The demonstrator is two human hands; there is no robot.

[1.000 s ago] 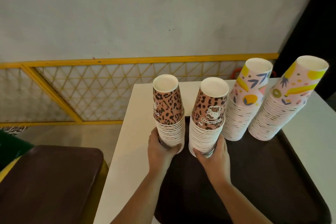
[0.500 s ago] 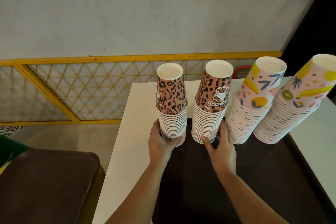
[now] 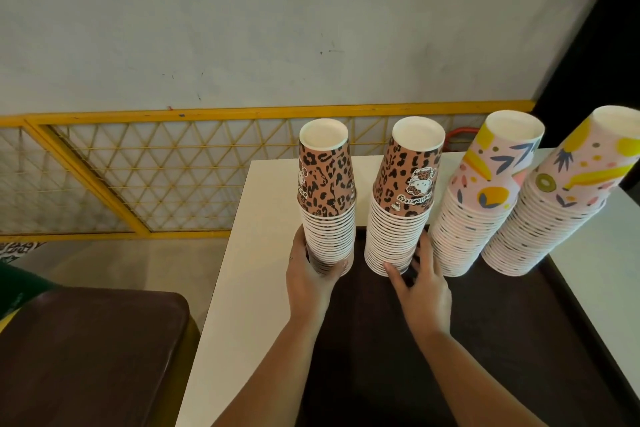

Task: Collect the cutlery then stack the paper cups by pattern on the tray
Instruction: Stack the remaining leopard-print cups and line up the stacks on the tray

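Upside-down paper cups stand in stacks along the far edge of a dark brown tray (image 3: 485, 340). Two stacks are leopard print: the left one (image 3: 327, 198) and the right one (image 3: 403, 198). Two more are pink with yellow fruit shapes: one (image 3: 481, 201) beside the leopard stacks and one (image 3: 561, 204) at the far right. My left hand (image 3: 311, 277) grips the base of the left leopard stack. My right hand (image 3: 420, 282) holds the base of the right leopard stack, fingers spread around it. No cutlery is in view.
The tray lies on a white table (image 3: 249, 253) set against a grey wall. A yellow lattice railing (image 3: 138, 177) runs behind and to the left. A brown cushioned seat (image 3: 86, 357) is at the lower left. Something red (image 3: 457, 139) peeks out behind the cups.
Both leopard stacks have been pushed away from me to the tray's far edge and now stand more upright, in line with the pink stacks. My hands moved forward with them.
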